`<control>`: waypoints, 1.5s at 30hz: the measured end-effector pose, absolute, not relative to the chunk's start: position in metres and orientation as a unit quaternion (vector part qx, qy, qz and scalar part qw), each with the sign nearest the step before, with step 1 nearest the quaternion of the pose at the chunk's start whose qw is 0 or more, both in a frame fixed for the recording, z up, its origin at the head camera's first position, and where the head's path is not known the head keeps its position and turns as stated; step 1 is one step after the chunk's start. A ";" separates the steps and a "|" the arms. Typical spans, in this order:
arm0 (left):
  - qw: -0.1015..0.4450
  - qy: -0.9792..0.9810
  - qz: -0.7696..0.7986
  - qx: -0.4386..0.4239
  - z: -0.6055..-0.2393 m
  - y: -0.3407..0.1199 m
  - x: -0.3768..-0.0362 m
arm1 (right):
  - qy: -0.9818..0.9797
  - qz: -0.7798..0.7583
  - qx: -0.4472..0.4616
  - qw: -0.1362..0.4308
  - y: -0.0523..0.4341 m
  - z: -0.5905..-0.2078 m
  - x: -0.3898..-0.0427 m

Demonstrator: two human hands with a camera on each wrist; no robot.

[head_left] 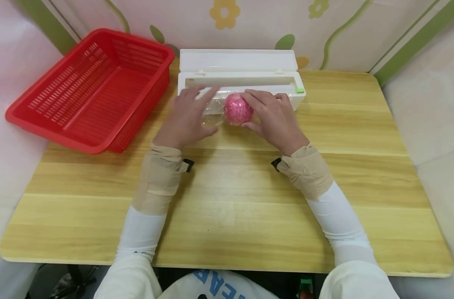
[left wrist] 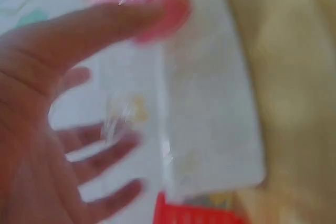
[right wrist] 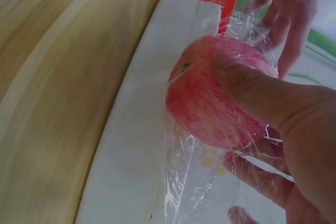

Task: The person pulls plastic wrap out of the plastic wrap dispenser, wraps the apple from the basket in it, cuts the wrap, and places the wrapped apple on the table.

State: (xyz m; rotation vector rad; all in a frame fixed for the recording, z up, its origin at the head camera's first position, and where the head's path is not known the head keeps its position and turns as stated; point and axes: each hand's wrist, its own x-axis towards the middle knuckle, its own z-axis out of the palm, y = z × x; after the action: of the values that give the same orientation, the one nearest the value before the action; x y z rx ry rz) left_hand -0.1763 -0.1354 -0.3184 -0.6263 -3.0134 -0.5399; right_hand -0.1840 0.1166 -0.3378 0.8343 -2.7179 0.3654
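Item: pink apple [head_left: 237,109], upper centre of frame, against the open white film dispenser [head_left: 241,79], gripped by the curled right hand [head_left: 273,118] while the spread left hand [head_left: 185,120] flattens cling film [head_left: 213,111] to wrap it.

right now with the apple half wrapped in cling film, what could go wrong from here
The cling film looks crinkled and loose below the apple, so it may stick to itself and bunch up. The right hand holds the apple with thumb and fingers only, so the round fruit could roll on the table. The film seems to still run from the dispenser, and the left hand lies flat on it, so a pull might tear it unevenly.
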 end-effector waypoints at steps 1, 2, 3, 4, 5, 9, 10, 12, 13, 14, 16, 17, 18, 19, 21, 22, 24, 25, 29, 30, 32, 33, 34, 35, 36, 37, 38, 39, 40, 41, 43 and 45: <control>-0.011 -0.963 -0.196 -0.186 -0.314 -0.143 -0.175 | -0.939 0.129 0.288 0.134 0.117 -0.338 -0.185; -0.029 -0.960 -0.219 -0.173 -0.310 -0.150 -0.174 | -0.939 0.131 0.290 0.131 0.116 -0.337 -0.185; -0.050 -0.955 -0.243 -0.163 -0.307 -0.157 -0.173 | -0.939 0.132 0.291 0.129 0.116 -0.337 -0.186; -0.072 -0.948 -0.270 -0.155 -0.304 -0.163 -0.172 | -0.939 0.132 0.291 0.128 0.116 -0.336 -0.187; -0.094 -0.940 -0.293 -0.148 -0.302 -0.169 -0.171 | -0.939 0.132 0.292 0.128 0.116 -0.336 -0.187; -0.150 -0.900 -0.372 -0.168 -0.301 -0.184 -0.170 | -0.939 0.135 0.291 0.125 0.116 -0.336 -0.189; -0.153 -0.892 -0.387 -0.177 -0.302 -0.185 -0.171 | -0.939 0.135 0.290 0.123 0.117 -0.336 -0.189; -0.151 -0.880 -0.406 -0.196 -0.302 -0.186 -0.172 | -0.940 0.137 0.289 0.122 0.117 -0.336 -0.189; -0.148 -0.877 -0.410 -0.205 -0.302 -0.186 -0.172 | -0.940 0.137 0.289 0.121 0.118 -0.336 -0.189; -0.142 -0.875 -0.411 -0.213 -0.302 -0.185 -0.173 | -0.940 0.136 0.288 0.120 0.118 -0.336 -0.189; -0.130 -0.878 -0.404 -0.221 -0.301 -0.185 -0.173 | -0.941 0.135 0.287 0.120 0.118 -0.335 -0.189; -0.121 -0.883 -0.394 -0.223 -0.301 -0.184 -0.174 | -0.941 0.135 0.286 0.119 0.118 -0.335 -0.189; -0.110 -0.890 -0.381 -0.224 -0.301 -0.183 -0.174 | -0.941 0.135 0.286 0.118 0.118 -0.335 -0.189; -0.098 -0.898 -0.363 -0.228 -0.301 -0.182 -0.174 | -0.942 0.134 0.285 0.117 0.118 -0.334 -0.189; -0.068 -0.914 -0.325 -0.233 -0.301 -0.179 -0.175 | -0.942 0.134 0.284 0.114 0.117 -0.334 -0.189; -0.048 -0.922 -0.303 -0.237 -0.302 -0.177 -0.175 | -0.943 0.134 0.284 0.113 0.117 -0.334 -0.189; -0.001 -0.935 -0.254 -0.248 -0.304 -0.175 -0.175 | -0.943 0.135 0.284 0.110 0.116 -0.333 -0.189; 0.024 -0.939 -0.234 -0.253 -0.305 -0.174 -0.174 | -0.943 0.135 0.284 0.110 0.116 -0.333 -0.189; 0.106 -0.935 -0.190 -0.279 -0.311 -0.171 -0.174 | -0.942 0.138 0.285 0.110 0.115 -0.333 -0.189; 0.122 -0.931 -0.190 -0.286 -0.313 -0.171 -0.174 | -0.942 0.138 0.285 0.109 0.115 -0.333 -0.189; 0.148 -0.922 -0.191 -0.301 -0.315 -0.170 -0.176 | -0.942 0.141 0.286 0.107 0.114 -0.333 -0.189; 0.154 -0.919 -0.194 -0.306 -0.315 -0.170 -0.176 | -0.942 0.141 0.287 0.106 0.114 -0.332 -0.189; 0.157 -0.918 -0.195 -0.309 -0.315 -0.169 -0.177 | -0.941 0.142 0.287 0.106 0.114 -0.332 -0.189; 0.157 -0.917 -0.196 -0.310 -0.315 -0.170 -0.177 | -0.941 0.143 0.287 0.105 0.114 -0.332 -0.189; 0.152 -0.918 -0.197 -0.308 -0.315 -0.171 -0.177 | -0.941 0.143 0.287 0.105 0.113 -0.332 -0.189; 0.144 -0.921 -0.197 -0.304 -0.314 -0.171 -0.177 | -0.941 0.143 0.287 0.105 0.113 -0.331 -0.189; 0.135 -0.924 -0.195 -0.299 -0.313 -0.172 -0.177 | -0.941 0.144 0.287 0.105 0.113 -0.331 -0.190; 0.128 -0.927 -0.192 -0.295 -0.312 -0.172 -0.177 | -0.941 0.144 0.287 0.104 0.113 -0.331 -0.190; 0.125 -0.929 -0.188 -0.293 -0.312 -0.172 -0.177 | -0.941 0.145 0.287 0.105 0.113 -0.331 -0.190; 0.128 -0.929 -0.184 -0.295 -0.312 -0.171 -0.177 | -0.941 0.146 0.287 0.104 0.113 -0.331 -0.190; 0.140 -0.924 -0.177 -0.308 -0.313 -0.167 -0.179 | -0.941 0.147 0.286 0.104 0.114 -0.331 -0.190; 0.163 -0.914 -0.171 -0.330 -0.318 -0.161 -0.181 | -0.941 0.148 0.286 0.102 0.114 -0.332 -0.190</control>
State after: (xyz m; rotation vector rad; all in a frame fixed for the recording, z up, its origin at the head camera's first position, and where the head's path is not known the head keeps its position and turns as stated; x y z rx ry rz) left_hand -0.1814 -0.1614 -0.3179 -0.9408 -2.6078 -0.4890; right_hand -0.1899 0.1142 -0.3316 0.8455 -2.7792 0.4356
